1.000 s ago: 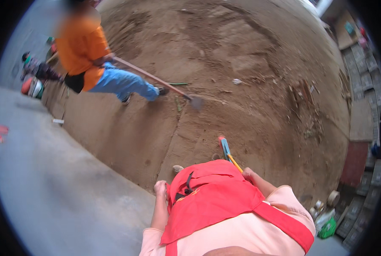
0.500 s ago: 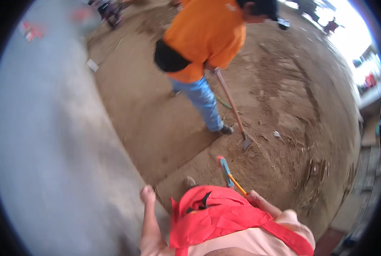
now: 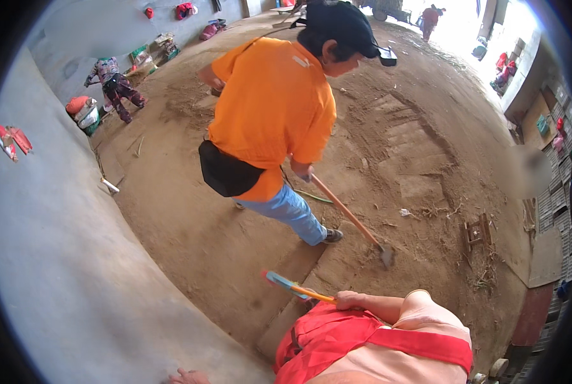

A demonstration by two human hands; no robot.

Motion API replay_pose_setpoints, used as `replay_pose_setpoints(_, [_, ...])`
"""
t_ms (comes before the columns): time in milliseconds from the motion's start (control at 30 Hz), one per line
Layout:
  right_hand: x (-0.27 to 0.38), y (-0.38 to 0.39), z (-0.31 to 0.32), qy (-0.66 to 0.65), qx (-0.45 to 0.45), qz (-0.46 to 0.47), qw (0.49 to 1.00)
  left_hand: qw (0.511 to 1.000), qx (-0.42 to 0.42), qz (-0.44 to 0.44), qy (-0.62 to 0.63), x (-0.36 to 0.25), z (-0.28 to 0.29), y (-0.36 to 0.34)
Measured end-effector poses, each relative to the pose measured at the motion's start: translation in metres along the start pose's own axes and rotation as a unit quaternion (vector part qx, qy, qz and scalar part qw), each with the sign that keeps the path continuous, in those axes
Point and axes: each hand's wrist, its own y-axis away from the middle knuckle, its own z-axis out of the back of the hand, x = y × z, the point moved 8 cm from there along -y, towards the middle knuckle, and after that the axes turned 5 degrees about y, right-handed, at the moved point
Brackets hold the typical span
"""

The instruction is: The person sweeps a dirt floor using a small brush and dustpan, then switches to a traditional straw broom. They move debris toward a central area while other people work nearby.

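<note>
My right hand [image 3: 348,300] is wrapped round the orange handle of a broom [image 3: 289,284]. The broom's blue head, red at its tip, is held off to the left, in front of my red apron [image 3: 337,329]. At the lower edge my left hand [image 3: 188,376] shows only in part, fingers spread, beside the pale wall; nothing is seen in it. Ahead stands a person in an orange shirt [image 3: 273,102] and black cap. That person's hand grips a long wooden-handled tool [image 3: 346,211], its flat metal blade down on the dirt.
A grey wall [image 3: 62,224] runs along my left. Loose soil and straw cover the floor [image 3: 190,211]. A small wooden frame [image 3: 478,233] lies at the right. Far left, another person [image 3: 113,86] is near filled sacks [image 3: 84,112]. A stack of grey slabs [image 3: 548,205] lines the right side.
My view has tilted up and turned. My right hand has swung the broom up and left. My left hand has dropped to the lower edge, its fingers opened. The other person's blade has shifted along the ground.
</note>
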Motion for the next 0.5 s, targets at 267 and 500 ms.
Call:
replay_pose_setpoints(267, [0.035,-0.098,0.016,0.165,0.075,0.101,0.978,0.986,0.053,0.133,-0.089,0.066,-0.004,-0.017])
replay_pose_setpoints(500, [0.095,-0.102,0.077,0.125,0.019,0.081,0.989,0.961,0.176,0.208,-0.054,0.060,-0.025,-0.040])
